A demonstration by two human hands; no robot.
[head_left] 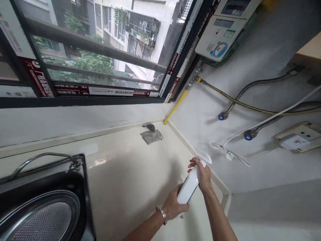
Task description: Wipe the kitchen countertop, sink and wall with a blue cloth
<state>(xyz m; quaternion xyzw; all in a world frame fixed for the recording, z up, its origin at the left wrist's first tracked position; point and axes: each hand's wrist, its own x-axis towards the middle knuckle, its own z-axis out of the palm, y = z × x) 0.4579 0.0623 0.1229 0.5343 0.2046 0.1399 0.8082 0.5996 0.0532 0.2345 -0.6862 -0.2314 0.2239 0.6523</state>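
A long white plastic case [187,187] is held aslant above the pale countertop [120,187], near the right-hand wall. My left hand [173,203], with a silver bracelet at its wrist, is closed around the lower end of the case. Higher up, my right hand [203,174] grips the upper end, its thumb on top. A curved white piece [204,156] sticks out past the right fingers; whether it is joined to the case I cannot tell. Beyond the hands, a grey scouring cloth [151,136] and a steel wool scrubber [150,127] lie at the back of the counter.
A black sink [85,187] with a round mesh basket [47,222] and a curved tap [41,155] is at the left. On the right wall are a meter [220,36], a yellow pipe [177,105], hoses, a white cable [240,132] and a socket [308,134].
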